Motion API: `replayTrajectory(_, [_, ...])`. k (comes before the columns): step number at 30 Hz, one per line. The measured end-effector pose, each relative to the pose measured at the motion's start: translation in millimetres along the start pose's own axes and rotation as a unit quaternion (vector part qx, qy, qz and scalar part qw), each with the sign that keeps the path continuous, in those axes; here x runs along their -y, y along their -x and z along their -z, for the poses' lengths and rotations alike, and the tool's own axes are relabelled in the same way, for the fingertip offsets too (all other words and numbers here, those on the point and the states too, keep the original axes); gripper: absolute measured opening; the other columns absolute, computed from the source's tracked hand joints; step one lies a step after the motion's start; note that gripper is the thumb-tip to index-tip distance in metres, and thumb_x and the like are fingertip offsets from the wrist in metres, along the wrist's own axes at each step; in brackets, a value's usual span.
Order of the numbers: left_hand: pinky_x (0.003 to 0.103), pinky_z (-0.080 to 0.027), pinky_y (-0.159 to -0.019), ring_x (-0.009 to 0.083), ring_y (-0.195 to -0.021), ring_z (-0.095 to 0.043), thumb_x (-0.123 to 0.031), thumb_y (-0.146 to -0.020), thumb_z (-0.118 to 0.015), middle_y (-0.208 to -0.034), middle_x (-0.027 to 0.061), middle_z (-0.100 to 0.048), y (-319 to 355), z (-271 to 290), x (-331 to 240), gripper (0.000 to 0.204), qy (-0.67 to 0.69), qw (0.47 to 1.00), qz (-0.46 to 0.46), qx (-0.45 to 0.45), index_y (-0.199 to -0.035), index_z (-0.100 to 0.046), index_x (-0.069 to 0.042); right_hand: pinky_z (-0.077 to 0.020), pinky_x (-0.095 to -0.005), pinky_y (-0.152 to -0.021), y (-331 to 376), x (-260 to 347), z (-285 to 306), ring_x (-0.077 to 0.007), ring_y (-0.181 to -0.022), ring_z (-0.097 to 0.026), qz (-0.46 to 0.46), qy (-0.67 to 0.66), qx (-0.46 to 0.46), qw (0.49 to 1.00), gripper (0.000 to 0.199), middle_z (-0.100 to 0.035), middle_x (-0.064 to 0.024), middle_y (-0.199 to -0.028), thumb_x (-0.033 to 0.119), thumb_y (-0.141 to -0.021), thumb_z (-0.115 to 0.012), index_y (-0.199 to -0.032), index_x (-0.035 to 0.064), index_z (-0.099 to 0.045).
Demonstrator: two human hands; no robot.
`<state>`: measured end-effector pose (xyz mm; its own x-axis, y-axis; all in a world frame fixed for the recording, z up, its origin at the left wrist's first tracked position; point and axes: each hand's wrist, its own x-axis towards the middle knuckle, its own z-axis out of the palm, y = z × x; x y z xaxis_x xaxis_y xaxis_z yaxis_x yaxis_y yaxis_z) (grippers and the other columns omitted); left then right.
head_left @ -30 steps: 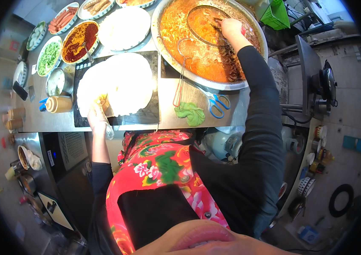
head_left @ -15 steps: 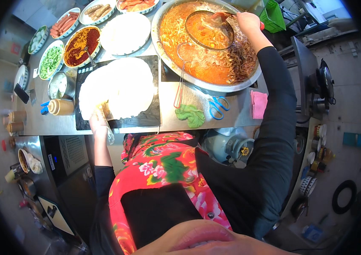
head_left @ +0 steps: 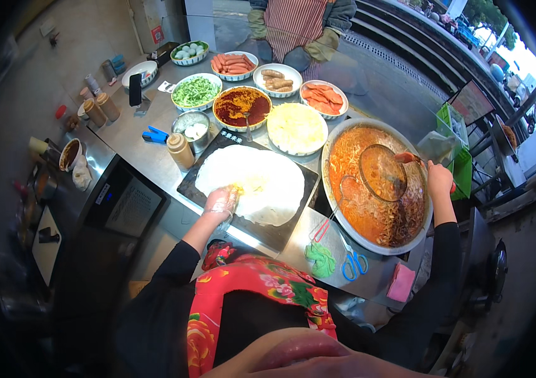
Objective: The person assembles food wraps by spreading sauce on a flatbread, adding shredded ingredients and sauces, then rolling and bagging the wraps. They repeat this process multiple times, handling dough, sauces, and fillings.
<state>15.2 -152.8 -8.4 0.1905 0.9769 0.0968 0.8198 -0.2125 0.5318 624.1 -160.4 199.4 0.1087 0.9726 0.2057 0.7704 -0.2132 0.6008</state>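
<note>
My left hand (head_left: 222, 200), in a clear plastic glove, rests at the near left edge of a large white flatbread (head_left: 274, 205) on a black board (head_left: 258, 234). Its fingers look bunched; pale yellow bits show at their tips, but whatever they hold is unclear. More yellow bits lie on the flatbread beside them. At the right, my right hand (head_left: 439, 179) is closed round the handle of a round mesh strainer (head_left: 378, 173). The strainer hangs over a wide metal basin (head_left: 369, 247) of red broth with shredded food in it. A second, smaller strainer (head_left: 350, 188) leans in the basin.
Bowls of green shreds (head_left: 197, 92), red chilli sauce (head_left: 241, 108), pale shreds (head_left: 297, 128) and sausages (head_left: 233, 63) line the far side. Blue scissors (head_left: 354, 263), a green cloth (head_left: 320, 259) and a pink cloth (head_left: 400, 282) lie near the front edge. Across the counter stands a person in a striped apron (head_left: 290, 28).
The view has tilted up and turned, bringing the person across the counter and the outdoor steps into sight. My left hand has moved further onto the flatbread; the right still holds the strainer over the basin.
</note>
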Motion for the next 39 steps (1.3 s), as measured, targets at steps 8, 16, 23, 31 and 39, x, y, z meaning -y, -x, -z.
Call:
replayTrajectory(8, [0.046,-0.050,-0.083,0.0417,-0.093,-0.063,-0.029,-0.100,-0.044,-0.098,0.0248,-0.067,3.7,-7.3,1.6,0.037,0.011,1.000,-0.007,0.004,-0.114,-0.065,-0.003,-0.0546,-0.0399,-0.065,9.4,6.0,-15.9,-0.0293,-0.080,-0.070,0.008,0.006,0.016,1.000,0.016,-0.068,-0.0127,-0.086,0.013,-0.091,-0.052,-0.101,0.0097,-0.065])
replayTrajectory(16, [0.046,-0.049,-0.084,0.0413,-0.095,-0.063,-0.030,-0.099,-0.044,-0.100,0.0249,-0.067,9.4,2.5,-2.1,0.038,0.006,1.000,0.004,0.029,-0.116,-0.065,-0.004,-0.0539,-0.0410,-0.065,25.6,20.3,-21.3,-0.0302,-0.078,-0.070,-0.004,-0.035,0.013,0.999,0.014,-0.069,-0.0128,-0.082,0.013,-0.092,-0.051,-0.095,0.0102,-0.065])
replayTrajectory(23, [0.045,-0.049,-0.086,0.0407,-0.096,-0.063,-0.029,-0.099,-0.045,-0.102,0.0242,-0.067,4.3,2.7,-1.0,0.036,0.003,0.999,0.017,0.032,-0.116,-0.066,-0.006,-0.0536,-0.0406,-0.065,29.2,32.1,-11.2,-0.0303,-0.082,-0.069,-0.001,-0.038,0.043,0.998,0.013,-0.069,-0.0113,-0.083,0.010,-0.086,-0.060,-0.098,0.0098,-0.065])
replayTrajectory(31, [0.045,-0.050,-0.086,0.0400,-0.096,-0.064,-0.030,-0.098,-0.047,-0.102,0.0232,-0.067,3.5,-6.6,8.9,0.035,0.014,1.000,0.002,0.011,-0.117,-0.066,-0.007,-0.0537,-0.0397,-0.066,32.8,37.1,2.4,-0.0301,-0.081,-0.069,0.007,-0.029,0.055,0.998,0.015,-0.069,-0.0107,-0.082,0.007,-0.083,-0.063,-0.098,0.0088,-0.065])
replayTrajectory(39, [0.046,-0.050,-0.085,0.0393,-0.094,-0.065,-0.031,-0.098,-0.047,-0.100,0.0234,-0.068,1.1,-5.6,10.0,0.037,0.008,1.000,0.008,0.022,-0.116,-0.066,-0.005,-0.0535,-0.0387,-0.063,32.7,31.6,-6.2,-0.0275,-0.078,-0.069,0.007,-0.020,0.030,0.999,0.015,-0.069,-0.0095,-0.081,0.010,-0.089,-0.056,-0.102,0.0105,-0.065])
